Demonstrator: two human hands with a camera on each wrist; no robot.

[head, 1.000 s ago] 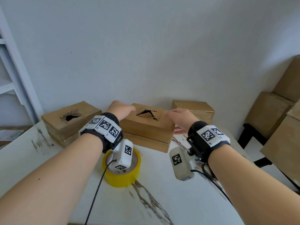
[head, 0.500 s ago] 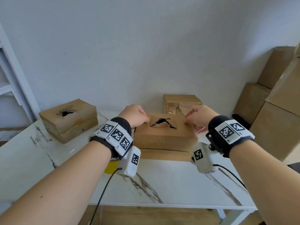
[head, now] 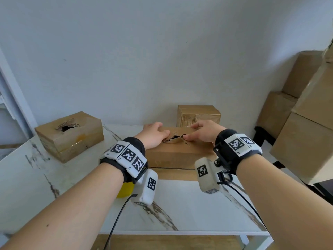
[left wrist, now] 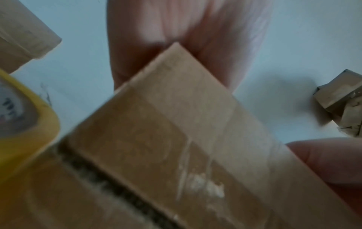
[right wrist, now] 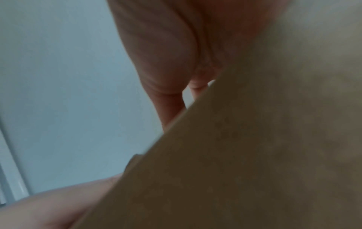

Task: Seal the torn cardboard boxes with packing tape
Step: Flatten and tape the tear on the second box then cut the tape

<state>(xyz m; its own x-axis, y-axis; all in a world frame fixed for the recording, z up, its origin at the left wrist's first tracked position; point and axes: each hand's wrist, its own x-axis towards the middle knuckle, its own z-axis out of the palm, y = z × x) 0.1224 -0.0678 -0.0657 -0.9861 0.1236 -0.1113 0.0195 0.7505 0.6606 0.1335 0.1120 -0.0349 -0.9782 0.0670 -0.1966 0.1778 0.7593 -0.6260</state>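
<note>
A torn brown cardboard box (head: 180, 154) lies on a flat cardboard sheet on the white marble table (head: 189, 210), with a jagged tear (head: 173, 138) in its top. My left hand (head: 154, 134) holds the box's left part, fingers hooked over the far edge, thumb at the tear's left end. My right hand (head: 202, 131) holds the right part the same way, thumb at the tear's right end. The left wrist view shows fingers (left wrist: 176, 23) behind a box (left wrist: 176, 139) corner. The yellow tape roll (head: 124, 190) sits half hidden under my left wrist.
A second box with a hole in its top (head: 69, 134) stands at the table's left. A smaller box (head: 198, 114) stands against the wall behind the torn one. Large cartons (head: 306, 132) are stacked on the right. The table's front edge (head: 180, 232) is near.
The torn box has come from the wall toward me. Both hands shifted from its ends inward, and the thumbs now sit at the tear.
</note>
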